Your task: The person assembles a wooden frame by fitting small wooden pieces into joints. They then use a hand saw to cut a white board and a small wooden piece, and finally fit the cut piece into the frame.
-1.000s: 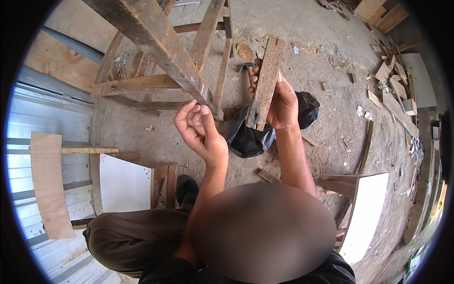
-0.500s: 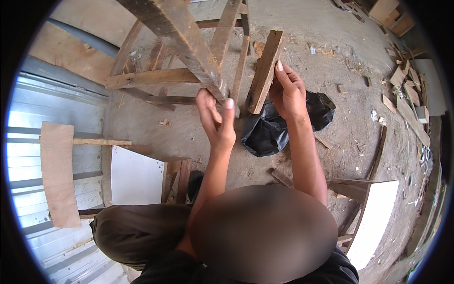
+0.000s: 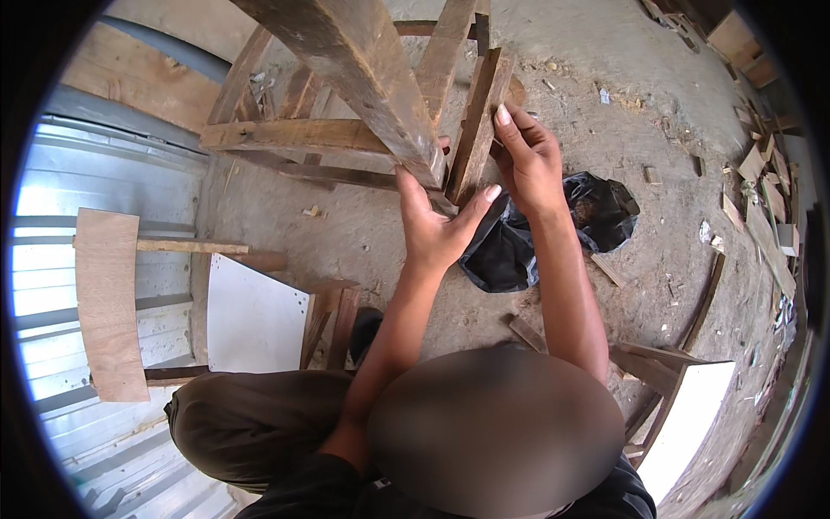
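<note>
A worn wooden frame (image 3: pixel 363 86) of joined legs and rails fills the upper left, one thick leg slanting toward me. My left hand (image 3: pixel 434 227) is wrapped round that leg's lower end; a fingertip shows past its far side, and the thumb stretches out by the foot of a short wooden strip. This strip (image 3: pixel 478 130), brown and rough, stands slanted right along the leg. At its right edge my right hand (image 3: pixel 534 164) pinches it between thumb and fingers, most of the fingers being behind. Whether strip and leg touch all along their length I cannot tell.
A black plastic bag (image 3: pixel 596 212) lies on the dusty floor below my right hand. White-topped wooden pieces (image 3: pixel 255 316) stand left, another white panel (image 3: pixel 689 428) right. Wood scraps (image 3: pixel 765 195) are heaped far right. A curved plywood piece (image 3: pixel 111 303) is before the metal wall.
The strip has come left, up against the leg of the frame. My left hand has shifted right round the leg end, its thumb now spread toward the strip.
</note>
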The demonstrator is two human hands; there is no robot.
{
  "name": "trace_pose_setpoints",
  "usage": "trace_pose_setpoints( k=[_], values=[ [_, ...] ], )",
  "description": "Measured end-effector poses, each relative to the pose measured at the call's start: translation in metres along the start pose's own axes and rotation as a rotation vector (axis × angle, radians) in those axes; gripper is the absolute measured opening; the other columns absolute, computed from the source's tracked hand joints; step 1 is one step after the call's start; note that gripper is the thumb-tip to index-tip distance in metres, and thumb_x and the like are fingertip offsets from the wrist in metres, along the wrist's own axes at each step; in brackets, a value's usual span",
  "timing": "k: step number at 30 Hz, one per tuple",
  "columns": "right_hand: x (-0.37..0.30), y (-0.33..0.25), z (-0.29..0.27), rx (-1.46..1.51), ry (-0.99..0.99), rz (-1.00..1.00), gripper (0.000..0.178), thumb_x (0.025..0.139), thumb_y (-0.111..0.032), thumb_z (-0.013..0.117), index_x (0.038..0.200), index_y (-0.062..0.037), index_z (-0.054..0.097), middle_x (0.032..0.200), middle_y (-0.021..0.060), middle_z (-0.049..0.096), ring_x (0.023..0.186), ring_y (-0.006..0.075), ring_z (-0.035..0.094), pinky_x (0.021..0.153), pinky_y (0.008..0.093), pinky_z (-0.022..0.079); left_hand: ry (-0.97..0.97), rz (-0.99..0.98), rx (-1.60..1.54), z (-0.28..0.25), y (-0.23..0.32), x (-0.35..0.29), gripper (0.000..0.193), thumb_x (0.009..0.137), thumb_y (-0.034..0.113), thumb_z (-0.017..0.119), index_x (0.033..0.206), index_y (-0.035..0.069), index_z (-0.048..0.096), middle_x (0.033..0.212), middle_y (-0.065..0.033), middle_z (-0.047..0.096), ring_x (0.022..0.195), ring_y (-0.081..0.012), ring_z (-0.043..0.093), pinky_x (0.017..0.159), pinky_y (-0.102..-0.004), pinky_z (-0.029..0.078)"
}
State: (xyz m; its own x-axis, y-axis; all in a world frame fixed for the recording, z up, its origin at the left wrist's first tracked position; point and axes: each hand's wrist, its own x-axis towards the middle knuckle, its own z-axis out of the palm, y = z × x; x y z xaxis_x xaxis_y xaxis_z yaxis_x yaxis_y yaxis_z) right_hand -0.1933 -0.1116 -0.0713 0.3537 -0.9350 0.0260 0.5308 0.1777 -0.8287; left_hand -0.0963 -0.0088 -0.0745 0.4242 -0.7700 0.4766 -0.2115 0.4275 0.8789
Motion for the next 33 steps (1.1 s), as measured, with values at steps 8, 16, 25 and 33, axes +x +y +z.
trace_pose_setpoints(
  k=[8, 16, 25, 33],
  values=[
    [0.004, 0.004, 0.008, 0.017, -0.02, 0.016, 0.041, 0.095, -0.027, 0.069, 0.12, 0.0047, 0.063, 0.097, 0.0021, 0.065, 0.079, 0.0073, 0.057, 0.071, 0.0227, 0.048, 0.049, -0.065, -0.104, 0.007, -0.007, -0.001, 0.072, 0.083, 0.0, 0.074, 0.139, -0.005, 0.028, 0.133, -0.0191, 0.045, 0.117, -0.0211, 0.054, 0.097, -0.032, 0.049],
    [0.001, 0.003, 0.014, -0.1, 0.015, -0.026, 0.04, 0.093, -0.029, 0.071, 0.117, 0.0028, 0.066, 0.097, 0.0033, 0.068, 0.082, 0.0081, 0.058, 0.072, 0.024, 0.048, 0.058, -0.059, -0.129, 0.009, -0.011, -0.003, 0.071, 0.083, -0.004, 0.072, 0.139, -0.005, 0.028, 0.133, -0.0197, 0.046, 0.121, -0.0226, 0.053, 0.1, -0.0341, 0.049],
    [-0.002, 0.001, 0.02, -0.192, 0.043, -0.099, 0.044, 0.093, -0.029, 0.071, 0.121, 0.0043, 0.064, 0.103, 0.0065, 0.07, 0.09, 0.0099, 0.062, 0.074, 0.0252, 0.05, 0.077, -0.058, -0.102, 0.01, -0.016, -0.005, 0.068, 0.084, -0.007, 0.07, 0.139, -0.004, 0.029, 0.134, -0.0207, 0.046, 0.121, -0.0235, 0.053, 0.099, -0.0343, 0.05],
    [-0.008, -0.003, 0.029, -0.213, 0.061, -0.102, 0.045, 0.094, -0.029, 0.07, 0.122, 0.0055, 0.064, 0.103, 0.007, 0.071, 0.088, 0.0102, 0.064, 0.074, 0.0254, 0.051, 0.075, -0.066, -0.117, 0.009, -0.012, -0.005, 0.068, 0.085, -0.004, 0.07, 0.139, -0.006, 0.028, 0.132, -0.0201, 0.047, 0.119, -0.0227, 0.055, 0.098, -0.0341, 0.05]
  ],
)
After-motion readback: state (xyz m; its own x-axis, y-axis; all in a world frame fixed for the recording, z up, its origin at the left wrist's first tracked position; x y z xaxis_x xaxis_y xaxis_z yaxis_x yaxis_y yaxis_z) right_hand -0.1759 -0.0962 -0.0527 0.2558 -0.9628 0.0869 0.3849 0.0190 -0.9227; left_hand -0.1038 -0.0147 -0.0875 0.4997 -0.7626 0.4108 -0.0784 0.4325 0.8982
